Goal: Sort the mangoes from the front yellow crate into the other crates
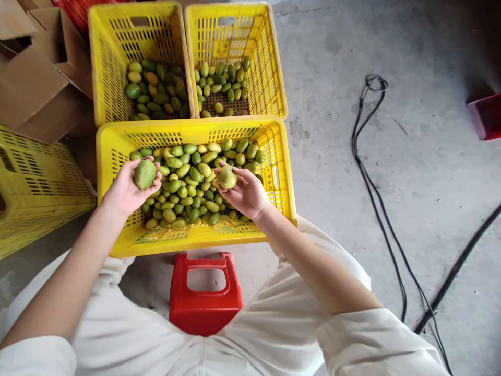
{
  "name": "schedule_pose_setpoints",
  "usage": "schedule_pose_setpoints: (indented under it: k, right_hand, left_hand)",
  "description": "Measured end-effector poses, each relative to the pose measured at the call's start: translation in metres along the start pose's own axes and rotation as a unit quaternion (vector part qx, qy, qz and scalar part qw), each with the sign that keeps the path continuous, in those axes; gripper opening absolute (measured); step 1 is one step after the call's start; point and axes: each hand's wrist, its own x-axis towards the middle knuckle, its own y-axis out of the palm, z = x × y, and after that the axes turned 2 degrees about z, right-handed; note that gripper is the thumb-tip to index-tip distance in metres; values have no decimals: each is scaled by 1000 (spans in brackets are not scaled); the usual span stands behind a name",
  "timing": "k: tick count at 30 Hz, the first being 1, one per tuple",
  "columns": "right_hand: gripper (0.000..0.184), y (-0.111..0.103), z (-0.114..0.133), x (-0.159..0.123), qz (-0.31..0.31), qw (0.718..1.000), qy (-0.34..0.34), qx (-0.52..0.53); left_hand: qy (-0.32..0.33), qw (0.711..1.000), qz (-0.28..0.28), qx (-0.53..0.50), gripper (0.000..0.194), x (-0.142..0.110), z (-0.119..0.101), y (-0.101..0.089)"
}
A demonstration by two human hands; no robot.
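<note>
My left hand (127, 192) is palm up, with its fingers curled round a large green lemon (145, 174). In my right hand (247, 195), also turned up, rests a smaller yellow-green lemon (227, 177) near the fingertips. Both hands are over the front yellow crate (195, 243), which holds a thick layer of green and yellowish oval lemons (191, 188). Behind it, the back left crate (106, 78) has mostly darker green fruit with a few orange-yellow ones. Fewer fruits lie in the back right crate (270, 78), where part of the brown bottom shows.
A red plastic stool (205, 318) stands between my legs. Cardboard boxes (35, 83) and another yellow crate (43, 177) are on the left. Black cables (371, 188) run across the concrete floor (324, 156) to the right, with a red container (487, 117) at the far edge.
</note>
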Motion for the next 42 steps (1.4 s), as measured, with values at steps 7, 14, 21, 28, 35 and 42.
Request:
schedule_pose_setpoints:
  k: [7,14,21,28,35,42]
  right_hand:
    - [8,-4,15,1,7,1000,1,-1]
    - [40,-4,20,6,-4,994,-79,-81]
    - [60,-16,21,14,-20,993,-64,-98]
    - [39,-12,18,11,-29,997,-40,-61]
    - [33,-13,26,11,-15,998,61,-12]
    - [28,-14,23,12,-31,994,64,-78]
  left_hand:
    - [-22,1000,4,7,31,2,-1,-4]
    - [16,999,20,40,8,7,3,-10]
    - [10,999,27,21,27,6,1,-6]
    - [9,1000,2,10,11,-4,4,3]
    - [-39,999,30,19,28,4,2,-3]
    - [-81,995,44,-29,34,5,-1,-5]
